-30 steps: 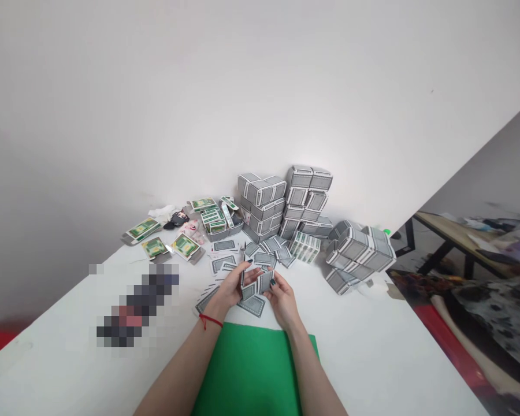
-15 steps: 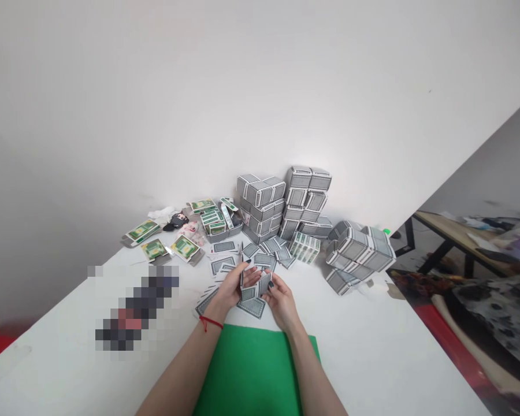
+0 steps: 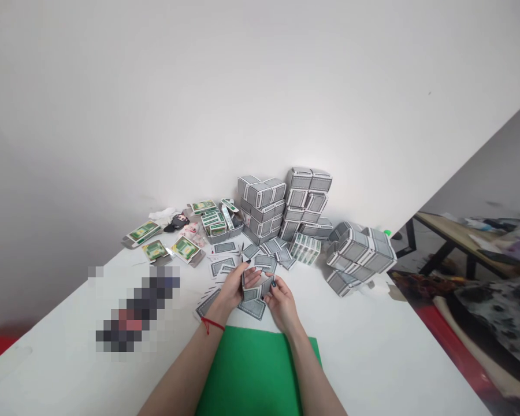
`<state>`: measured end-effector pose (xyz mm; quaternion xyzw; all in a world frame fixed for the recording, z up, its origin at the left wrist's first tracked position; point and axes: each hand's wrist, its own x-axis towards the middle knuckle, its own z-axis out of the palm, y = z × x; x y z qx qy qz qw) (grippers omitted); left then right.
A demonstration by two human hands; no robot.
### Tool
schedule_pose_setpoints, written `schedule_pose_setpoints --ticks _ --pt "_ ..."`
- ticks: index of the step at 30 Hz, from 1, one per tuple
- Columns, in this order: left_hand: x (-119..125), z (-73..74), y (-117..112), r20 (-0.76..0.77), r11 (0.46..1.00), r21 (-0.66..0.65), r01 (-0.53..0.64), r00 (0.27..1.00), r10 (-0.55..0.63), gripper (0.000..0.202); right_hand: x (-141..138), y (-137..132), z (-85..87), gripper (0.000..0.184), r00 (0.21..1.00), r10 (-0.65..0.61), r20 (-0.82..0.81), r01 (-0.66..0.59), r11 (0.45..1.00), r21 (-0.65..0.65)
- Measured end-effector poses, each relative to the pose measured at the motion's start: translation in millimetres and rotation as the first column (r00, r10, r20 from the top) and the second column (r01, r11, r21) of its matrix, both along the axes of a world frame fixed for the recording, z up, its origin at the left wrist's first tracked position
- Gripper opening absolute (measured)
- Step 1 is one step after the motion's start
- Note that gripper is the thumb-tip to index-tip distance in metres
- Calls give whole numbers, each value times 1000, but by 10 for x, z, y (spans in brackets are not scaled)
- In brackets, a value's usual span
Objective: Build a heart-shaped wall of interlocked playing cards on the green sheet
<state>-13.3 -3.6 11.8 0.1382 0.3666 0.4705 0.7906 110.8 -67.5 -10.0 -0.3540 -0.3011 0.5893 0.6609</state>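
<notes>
Both forearms reach in from the near edge of the desk and slant toward each other, wrists raised slightly over it. The left hand is turned palm inward, thumb uppermost, its curled fingers and thumb pinching the left end of some folded playing cards. The right hand pinches their other end between thumb and bent fingers, its dark nails showing. The folded cards stand upright between the hands, thin and stiff, bent into panels with grey patterned backs; how many there are cannot be told.

Just below lies a flat playing card, and a fan of loose cards spreads beside the left wrist, which wears a red cord bracelet. A smooth, matte green sheet lies under the forearms. Beyond the hands rise blocky stacks of folded cards, crisp-edged and boxy, near a smooth pale wall. Open green-and-yellow cardboard boxes lie to the left, by crumpled white tissue.
</notes>
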Motion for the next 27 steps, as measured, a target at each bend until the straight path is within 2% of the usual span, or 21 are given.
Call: schedule_pose_setpoints --ticks 4,10,15,20,27 --pt "36 -6 -11 -10 999 11 -45 999 45 16 -42 -4 -10 33 999 -14 47 14 1000 19" --pt "100 18 -41 -61 994 29 -106 992 107 20 -95 16 -81 28 967 -159 197 148 986 71" --pt "160 33 -77 -140 987 48 -154 977 159 19 -99 -7 -88 25 959 -169 227 155 985 77" --pt "208 0 -81 -228 978 110 -178 953 199 17 -102 -44 -26 28 956 -182 230 178 983 39" --pt "233 -53 -79 -232 976 151 -160 954 192 19 -73 -85 25 32 963 -143 229 153 988 -25"
